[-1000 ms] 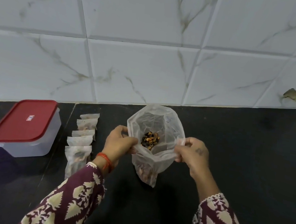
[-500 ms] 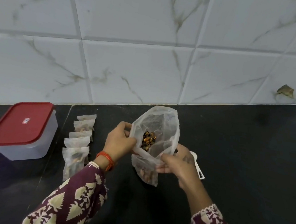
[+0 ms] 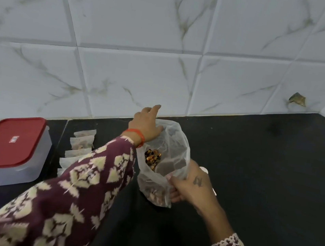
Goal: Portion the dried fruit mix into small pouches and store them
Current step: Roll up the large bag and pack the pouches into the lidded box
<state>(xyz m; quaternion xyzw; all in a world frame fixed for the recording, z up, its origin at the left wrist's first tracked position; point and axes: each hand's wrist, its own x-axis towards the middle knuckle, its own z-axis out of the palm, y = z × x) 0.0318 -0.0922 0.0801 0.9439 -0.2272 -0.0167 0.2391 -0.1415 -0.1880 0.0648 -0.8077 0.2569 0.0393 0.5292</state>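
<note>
Left hand [image 3: 147, 124] gone from bag [image 3: 164, 164] rim, now stretched over far edge, fingers loose, holding nothing. Right hand [image 3: 189, 188] pinches near rim. Translucent bag of dark-orange dried fruit [image 3: 152, 156] upright on black counter [image 3: 253, 176], mouth upward, right of filled pouches [image 3: 81, 143].

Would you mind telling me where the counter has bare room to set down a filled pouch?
The widest bare patch is the black counter right of the big bag, back to the tiled wall. Left is crowded: the row of pouches sits between the red-lidded box and the left hand; the right hand grips the bag's near edge.
</note>
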